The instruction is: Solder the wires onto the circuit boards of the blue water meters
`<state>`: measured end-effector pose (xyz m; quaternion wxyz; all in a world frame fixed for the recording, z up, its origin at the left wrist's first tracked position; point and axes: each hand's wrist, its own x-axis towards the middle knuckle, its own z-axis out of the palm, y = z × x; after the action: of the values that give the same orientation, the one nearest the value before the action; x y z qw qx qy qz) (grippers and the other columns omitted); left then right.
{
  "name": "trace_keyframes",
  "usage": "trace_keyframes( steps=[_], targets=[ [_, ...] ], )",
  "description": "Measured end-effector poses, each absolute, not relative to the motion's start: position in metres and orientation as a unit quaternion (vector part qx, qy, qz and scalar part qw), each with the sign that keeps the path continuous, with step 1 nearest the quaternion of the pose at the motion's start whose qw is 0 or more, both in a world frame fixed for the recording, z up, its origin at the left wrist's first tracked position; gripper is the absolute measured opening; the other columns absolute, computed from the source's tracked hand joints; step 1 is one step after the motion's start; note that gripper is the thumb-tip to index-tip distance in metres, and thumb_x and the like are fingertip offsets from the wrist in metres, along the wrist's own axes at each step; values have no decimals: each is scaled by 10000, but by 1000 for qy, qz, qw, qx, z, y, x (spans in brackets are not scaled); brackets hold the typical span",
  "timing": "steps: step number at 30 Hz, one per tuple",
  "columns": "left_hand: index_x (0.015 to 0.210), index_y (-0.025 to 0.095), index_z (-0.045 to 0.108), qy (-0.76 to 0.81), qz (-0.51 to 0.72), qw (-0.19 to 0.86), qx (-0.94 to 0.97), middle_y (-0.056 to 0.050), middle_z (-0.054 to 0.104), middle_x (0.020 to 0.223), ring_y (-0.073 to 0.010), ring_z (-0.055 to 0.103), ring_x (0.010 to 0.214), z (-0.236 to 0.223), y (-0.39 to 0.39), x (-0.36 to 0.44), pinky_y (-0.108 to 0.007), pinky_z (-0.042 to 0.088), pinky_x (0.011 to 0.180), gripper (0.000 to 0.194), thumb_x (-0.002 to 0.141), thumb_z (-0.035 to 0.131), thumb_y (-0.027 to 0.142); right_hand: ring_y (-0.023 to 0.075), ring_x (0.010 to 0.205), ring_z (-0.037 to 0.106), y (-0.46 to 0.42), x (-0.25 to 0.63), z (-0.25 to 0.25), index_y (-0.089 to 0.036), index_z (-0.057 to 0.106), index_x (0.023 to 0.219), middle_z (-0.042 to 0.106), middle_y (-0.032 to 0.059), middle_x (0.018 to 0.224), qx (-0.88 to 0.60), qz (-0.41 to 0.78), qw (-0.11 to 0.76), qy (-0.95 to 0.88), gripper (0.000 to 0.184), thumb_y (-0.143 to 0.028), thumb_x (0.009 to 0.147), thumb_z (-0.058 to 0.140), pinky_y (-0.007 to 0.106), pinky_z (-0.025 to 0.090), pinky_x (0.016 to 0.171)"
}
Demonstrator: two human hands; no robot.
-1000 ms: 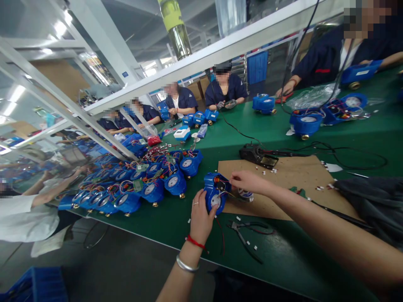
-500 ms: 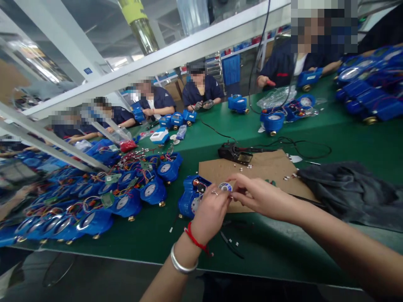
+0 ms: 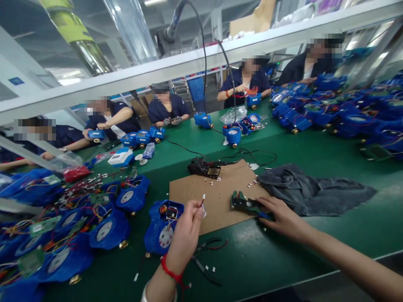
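My left hand (image 3: pixel 185 230) is closed in a pinch on a short wire lead (image 3: pixel 202 202) with a small white connector at its upper end. A white loop shows beside those fingertips, too small to make out. My right hand (image 3: pixel 281 218) has its fingers over the handles of a green and black wire stripper (image 3: pixel 247 204), which lies at the right of a cardboard sheet (image 3: pixel 185 188). Just left of my left hand sits an open blue meter (image 3: pixel 157 214), its dial and wiring showing. Black-handled pliers (image 3: pixel 206 270) lie on the table below that hand.
Several blue meters (image 3: pixel 105 233) crowd the left side, and more (image 3: pixel 292 117) are piled at the right. A soldering iron stand (image 3: pixel 204 167) is behind the cardboard. A dark cloth (image 3: pixel 289 184) lies at right. Co-workers (image 3: pixel 168 109) sit across the green table (image 3: pixel 283 147).
My hands, together around a small labelled roll before, are now apart. The right one has moved onto the wire stripper; the left one holds up the wire lead. The view has turned right.
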<state>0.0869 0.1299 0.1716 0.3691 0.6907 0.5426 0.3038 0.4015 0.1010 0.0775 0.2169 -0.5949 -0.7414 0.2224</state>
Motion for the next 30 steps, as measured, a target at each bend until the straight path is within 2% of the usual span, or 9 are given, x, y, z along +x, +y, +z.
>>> trace_keyframes(
  steps=[3,6,10,14,18,21,24,26,30],
  targets=[
    [884,177,504,524,320,448,650,35,499,633,-113,469,579,170,132,87,-223,341,553,238,909,424,399,278,1249,453,101,387,111,-176,394,1371,473,136,1365,-541,425,290,-665,591,-388,833,516,476,317,1073],
    [850,164,527,522,337,491,611,26,519,638,-108,476,585,174,133,87,-213,344,544,237,884,467,391,259,1185,514,101,354,135,-187,436,1321,537,106,1298,-436,565,291,-637,509,-279,821,456,438,371,1033],
    [829,152,573,544,339,458,616,17,526,641,-116,483,609,183,130,89,-216,347,563,228,875,474,352,247,1073,554,107,298,152,-174,542,1140,605,91,1145,-413,517,266,-701,413,-143,736,467,390,418,940],
    [842,139,611,536,353,426,638,-14,589,725,-145,528,695,189,126,88,-235,388,637,201,859,487,297,246,944,575,123,263,157,-170,546,1062,627,84,1022,-448,428,293,-728,279,-216,790,506,357,437,812],
    [813,142,625,537,353,423,639,-29,641,787,-163,572,763,186,126,86,-242,414,690,148,830,498,217,222,832,589,134,252,150,-176,571,930,643,49,883,-447,432,298,-724,155,-247,809,505,317,428,739],
    [809,144,628,541,346,429,635,-26,641,767,-154,569,723,183,126,85,-239,405,656,162,836,501,241,216,776,580,134,251,141,-166,575,833,630,48,807,-478,439,310,-695,147,-294,817,503,312,420,707],
    [831,140,629,556,334,450,613,-23,629,712,-138,540,640,180,127,82,-235,375,584,214,845,513,320,198,701,550,133,259,137,-164,551,797,575,42,699,-506,506,325,-618,244,-394,839,480,315,426,673],
    [846,134,636,553,330,479,596,-32,638,719,-138,540,636,178,129,77,-236,372,572,246,834,532,357,197,741,550,132,270,137,-170,551,871,572,45,740,-448,596,325,-581,290,-450,833,485,321,442,714],
    [842,122,649,521,333,541,570,-58,666,821,-155,569,734,178,135,67,-249,409,649,256,782,596,366,217,885,554,126,292,139,-173,554,1064,597,68,889,-316,727,230,-565,389,-455,797,545,344,427,832]
  ],
)
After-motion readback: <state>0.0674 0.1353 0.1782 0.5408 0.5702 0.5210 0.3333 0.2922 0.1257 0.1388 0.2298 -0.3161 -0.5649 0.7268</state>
